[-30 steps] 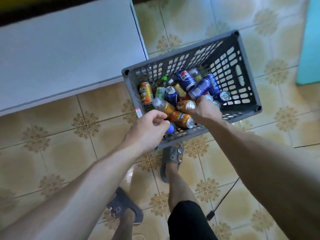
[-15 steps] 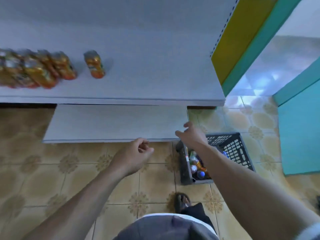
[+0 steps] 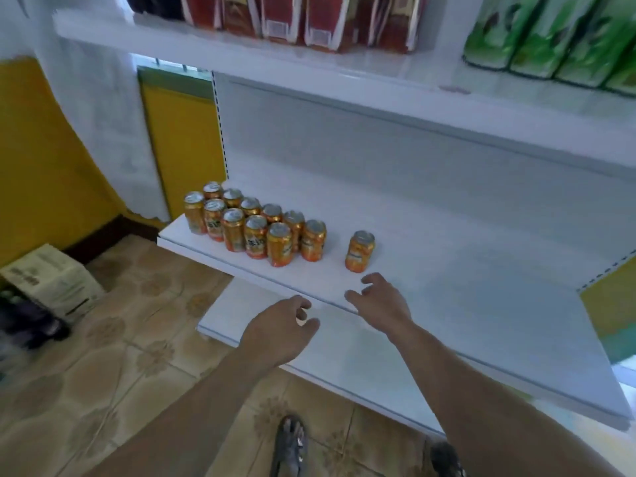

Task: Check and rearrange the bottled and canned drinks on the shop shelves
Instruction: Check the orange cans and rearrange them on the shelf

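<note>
Raised from the crate of a second ago, both hands now reach the shelf [image 3: 447,270] empty. Right fingers [image 3: 373,280] are spread and slack, gripping nothing, with the right hand [image 3: 378,301] just in front of the lone can [image 3: 360,251]. The left hand [image 3: 278,333], loosely curled and empty, hangs lower, to that can's left. Packed cans [image 3: 254,228] stand in two rows further left of it. Closing the gap looks the step in hand: next, grasp the lone can round its side and slide it against the rows.
</note>
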Action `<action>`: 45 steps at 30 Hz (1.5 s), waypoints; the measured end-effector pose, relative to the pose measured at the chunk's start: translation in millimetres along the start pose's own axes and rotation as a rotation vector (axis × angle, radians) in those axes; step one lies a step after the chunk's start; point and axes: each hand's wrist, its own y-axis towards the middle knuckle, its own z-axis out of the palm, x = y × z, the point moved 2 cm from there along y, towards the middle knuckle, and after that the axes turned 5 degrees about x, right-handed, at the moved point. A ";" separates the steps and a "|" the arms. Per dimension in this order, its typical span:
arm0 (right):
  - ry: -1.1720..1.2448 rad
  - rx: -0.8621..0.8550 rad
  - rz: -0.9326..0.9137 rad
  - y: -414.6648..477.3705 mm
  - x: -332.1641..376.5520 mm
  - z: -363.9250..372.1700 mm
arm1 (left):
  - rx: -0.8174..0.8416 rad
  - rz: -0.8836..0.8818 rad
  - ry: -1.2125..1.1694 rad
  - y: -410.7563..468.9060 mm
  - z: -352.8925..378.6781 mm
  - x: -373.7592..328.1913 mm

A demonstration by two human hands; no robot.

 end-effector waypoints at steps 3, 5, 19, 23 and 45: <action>0.041 0.002 -0.009 62.1 36.0 18.5 | -0.034 -0.027 0.005 48.4 -33.3 17.9; 0.059 -0.027 -0.038 104.0 64.1 24.8 | -0.062 -0.045 0.011 83.1 -54.9 25.9; 0.017 -0.003 0.110 230.0 112.7 54.1 | 0.082 -0.028 -0.031 189.4 -120.4 52.9; 0.133 -0.133 0.116 205.7 115.3 57.3 | 0.173 0.072 -0.045 196.6 -132.9 62.8; 0.073 -0.614 -0.521 8.7 204.9 -19.4 | 0.004 0.764 -0.587 149.5 -156.2 -5.0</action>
